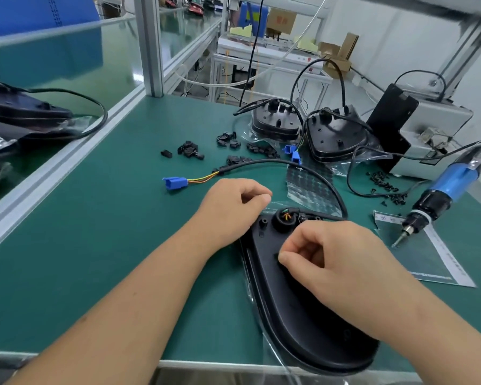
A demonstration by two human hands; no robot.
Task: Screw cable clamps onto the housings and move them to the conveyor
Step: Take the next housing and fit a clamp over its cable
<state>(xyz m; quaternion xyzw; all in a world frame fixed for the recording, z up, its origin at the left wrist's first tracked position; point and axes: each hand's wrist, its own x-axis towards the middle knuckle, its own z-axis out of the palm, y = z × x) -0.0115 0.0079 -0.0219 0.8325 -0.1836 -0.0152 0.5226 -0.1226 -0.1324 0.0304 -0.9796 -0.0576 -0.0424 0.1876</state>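
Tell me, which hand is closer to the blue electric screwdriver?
The right hand. It rests on the black housing, with the screwdriver hanging just beyond it to the right. The left hand is at the housing's far left edge, farther from the tool.

Both hands (283,234) on black housing (297,315)

Black housing (297,309), green mat (109,245), blue connector (174,183), blue-bodied screwdriver (450,182).

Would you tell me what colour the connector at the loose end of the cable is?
Blue; the connector shows clearly in the head view.
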